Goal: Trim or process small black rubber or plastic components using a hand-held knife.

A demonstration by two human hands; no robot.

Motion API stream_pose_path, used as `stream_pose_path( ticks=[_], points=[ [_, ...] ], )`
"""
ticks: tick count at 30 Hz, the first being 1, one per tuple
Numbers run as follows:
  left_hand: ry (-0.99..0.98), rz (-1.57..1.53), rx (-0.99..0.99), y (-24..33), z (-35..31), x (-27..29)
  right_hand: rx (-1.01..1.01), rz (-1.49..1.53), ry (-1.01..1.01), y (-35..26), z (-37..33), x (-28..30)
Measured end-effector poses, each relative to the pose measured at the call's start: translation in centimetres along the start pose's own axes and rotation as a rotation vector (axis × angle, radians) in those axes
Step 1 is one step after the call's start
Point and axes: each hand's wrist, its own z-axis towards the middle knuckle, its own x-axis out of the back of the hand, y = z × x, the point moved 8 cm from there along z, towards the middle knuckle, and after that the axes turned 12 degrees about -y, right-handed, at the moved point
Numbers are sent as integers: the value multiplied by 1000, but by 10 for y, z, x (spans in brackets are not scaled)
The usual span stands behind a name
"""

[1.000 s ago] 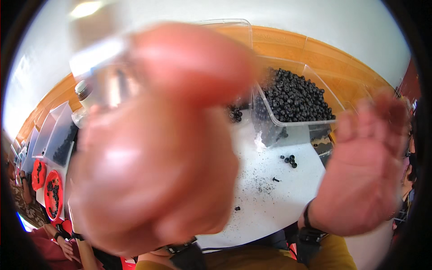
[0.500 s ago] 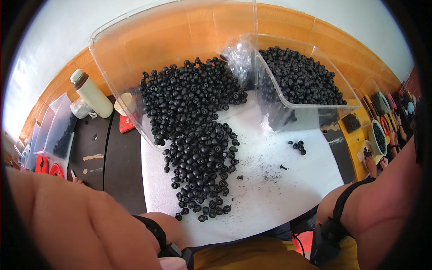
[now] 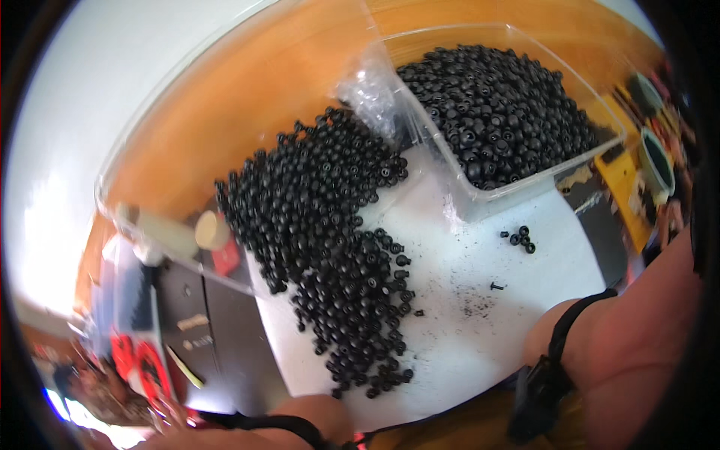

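Note:
My right hand (image 3: 637, 337) looms close at the right edge, above a black wrist strap (image 3: 577, 319) with a dark device; its fingers lie outside the picture. At the lower edge only a piece of my left arm (image 3: 319, 416) shows beside another black strap (image 3: 277, 424), and the left fingers are hidden. Neither hand visibly touches anything on the table. Ahead, a large pile of small black round plastic pieces (image 3: 360, 300) with holes spills from a clear tub (image 3: 112, 169) lying on its side, onto a white foam sheet (image 3: 450, 352).
A second clear bin (image 3: 540, 176) of black pieces stands at the far right beside crumpled clear plastic (image 3: 371, 90). Loose pieces (image 3: 517, 238) and a small black pin (image 3: 496, 286) lie on the sheet. At left are a pale bottle (image 3: 165, 232), a cup (image 3: 212, 230) and red-handled scissors (image 3: 154, 375). Other people work at both sides.
The whole view has tilted and shifted, with more of the left side and another person showing. My left arm now sits lower in the picture. The black pieces seem unmoved.

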Motion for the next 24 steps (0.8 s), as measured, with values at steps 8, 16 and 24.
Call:
stream_pose_path(
  ticks=[8, 16, 24],
  points=[
    [-81, -65, 24, -17, 38, 13, 75, -136, -42, -12, 13, 15],
    [4, -113, -122, -25, 4, 14, 89, -188, -302, -26, 25, -3],
    [124, -115, -183, -23, -40, 23, 71, -163, -494, -23, 24, -14]
  ],
)
